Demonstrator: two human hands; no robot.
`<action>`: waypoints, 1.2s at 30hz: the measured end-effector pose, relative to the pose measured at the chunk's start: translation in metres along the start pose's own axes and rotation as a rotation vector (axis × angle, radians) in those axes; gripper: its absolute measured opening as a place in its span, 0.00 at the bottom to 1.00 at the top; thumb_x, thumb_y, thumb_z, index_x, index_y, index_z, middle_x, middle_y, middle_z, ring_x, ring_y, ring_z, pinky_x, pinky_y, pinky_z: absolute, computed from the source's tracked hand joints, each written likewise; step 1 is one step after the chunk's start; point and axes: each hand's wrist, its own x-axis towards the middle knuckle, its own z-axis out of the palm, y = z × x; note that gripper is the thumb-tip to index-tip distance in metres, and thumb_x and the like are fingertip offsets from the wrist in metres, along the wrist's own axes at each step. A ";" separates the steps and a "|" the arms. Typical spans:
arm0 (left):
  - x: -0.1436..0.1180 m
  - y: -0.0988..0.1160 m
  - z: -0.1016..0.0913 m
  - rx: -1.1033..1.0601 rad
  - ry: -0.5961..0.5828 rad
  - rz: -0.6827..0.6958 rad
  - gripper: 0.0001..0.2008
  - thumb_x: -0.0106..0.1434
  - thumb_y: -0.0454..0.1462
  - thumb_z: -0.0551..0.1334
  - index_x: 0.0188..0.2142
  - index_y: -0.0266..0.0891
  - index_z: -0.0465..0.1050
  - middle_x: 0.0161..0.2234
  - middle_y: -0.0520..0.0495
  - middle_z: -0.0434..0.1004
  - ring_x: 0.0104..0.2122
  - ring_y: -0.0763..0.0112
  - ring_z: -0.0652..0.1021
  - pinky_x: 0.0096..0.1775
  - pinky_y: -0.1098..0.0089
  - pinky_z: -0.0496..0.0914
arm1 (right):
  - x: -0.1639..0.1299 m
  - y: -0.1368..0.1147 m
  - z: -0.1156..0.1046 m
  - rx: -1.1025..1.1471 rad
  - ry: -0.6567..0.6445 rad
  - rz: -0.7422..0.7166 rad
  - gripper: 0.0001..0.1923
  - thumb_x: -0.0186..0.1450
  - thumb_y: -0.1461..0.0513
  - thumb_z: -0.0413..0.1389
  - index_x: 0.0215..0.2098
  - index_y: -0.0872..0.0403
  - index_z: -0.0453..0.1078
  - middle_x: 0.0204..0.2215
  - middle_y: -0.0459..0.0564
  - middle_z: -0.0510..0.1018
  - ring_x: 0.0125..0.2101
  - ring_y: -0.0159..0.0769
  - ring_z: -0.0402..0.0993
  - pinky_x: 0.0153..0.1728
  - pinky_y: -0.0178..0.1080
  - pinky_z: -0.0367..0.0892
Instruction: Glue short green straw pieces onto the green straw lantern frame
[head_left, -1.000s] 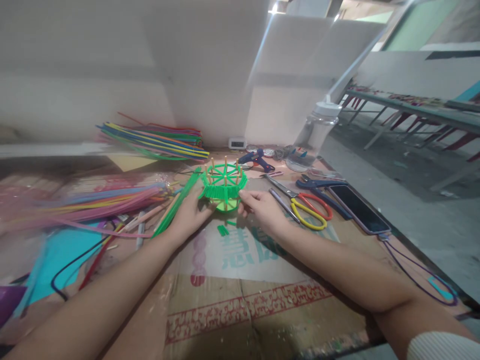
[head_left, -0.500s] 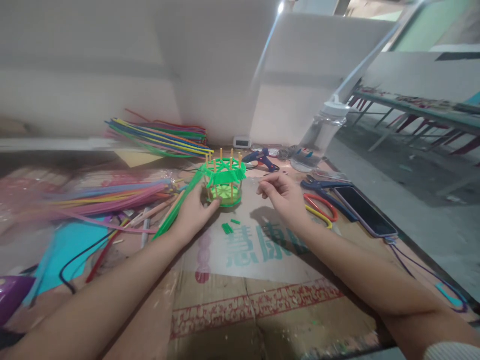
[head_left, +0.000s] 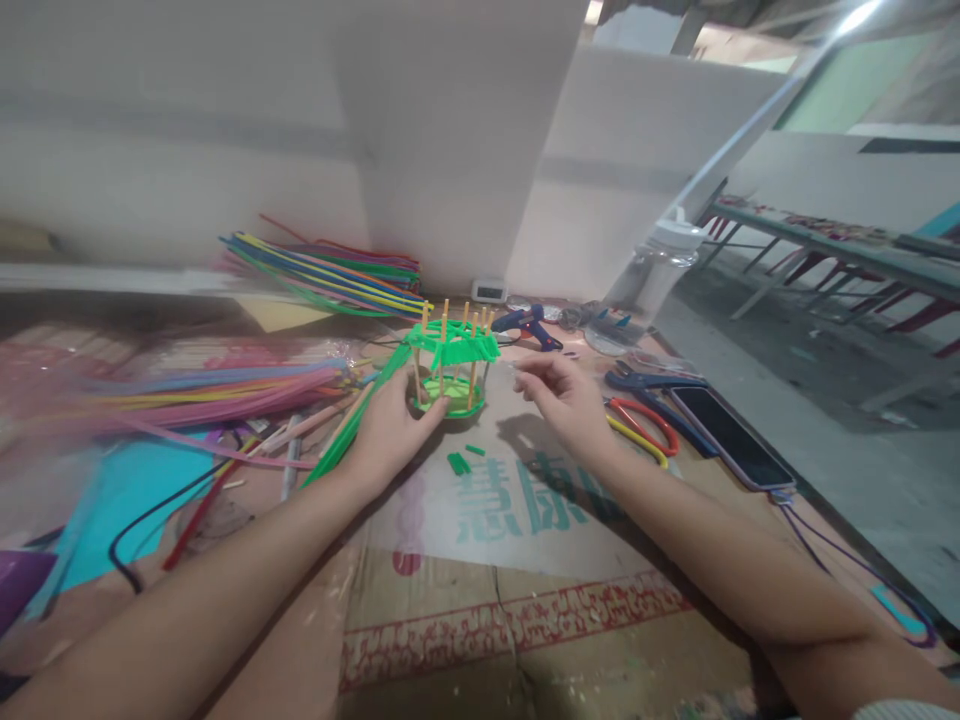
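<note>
Left hand (head_left: 390, 425) gripping half-woven green straw basket (head_left: 450, 370), right hand (head_left: 566, 395) seemingly pinching nothing, upper skewers (head_left: 444, 318) bare.

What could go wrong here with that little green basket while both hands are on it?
1. The left hand steadies only the base of the green basket; a sideways pull might tip it or bend its thin wooden sticks.
2. The right hand pinches something too small to make out; it could slip.
3. The scissors lie just beside the right wrist and could snag it.
</note>
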 end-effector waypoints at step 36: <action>-0.003 0.013 -0.003 0.102 0.001 0.131 0.11 0.64 0.43 0.63 0.41 0.41 0.67 0.31 0.49 0.71 0.33 0.60 0.75 0.36 0.63 0.68 | 0.025 -0.034 0.017 -0.360 0.040 -0.496 0.10 0.72 0.54 0.55 0.39 0.50 0.75 0.34 0.50 0.78 0.37 0.40 0.73 0.40 0.45 0.67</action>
